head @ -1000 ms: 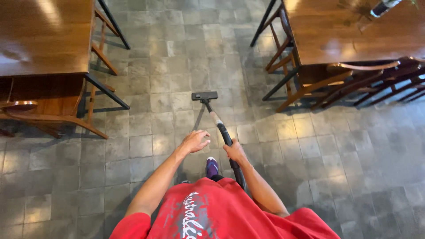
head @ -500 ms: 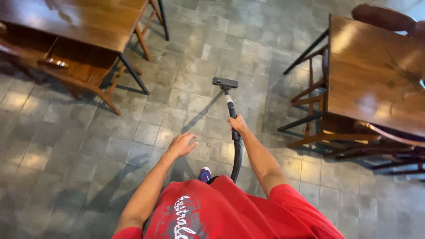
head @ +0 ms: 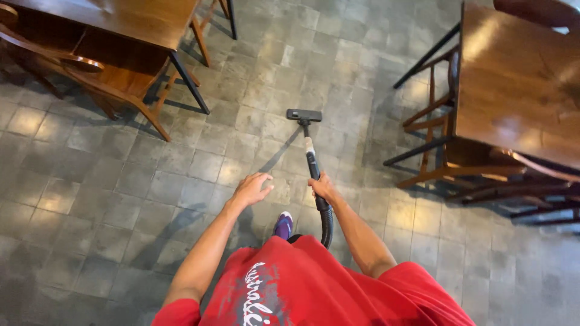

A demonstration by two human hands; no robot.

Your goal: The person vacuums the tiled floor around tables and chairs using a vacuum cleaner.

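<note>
While the right hand (head: 324, 188) grips the vacuum wand (head: 312, 162) and the left hand (head: 251, 189) hangs open beside it, the floor head (head: 304, 115) ahead could likely knock the chair legs (head: 423, 130) off to the right

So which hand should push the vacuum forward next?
The right hand, probably. It is already wrapped around the vacuum wand, in line with the floor head on the grey tiles. The left hand hangs open beside the wand, touching nothing, so it would need to reach over first.
</note>
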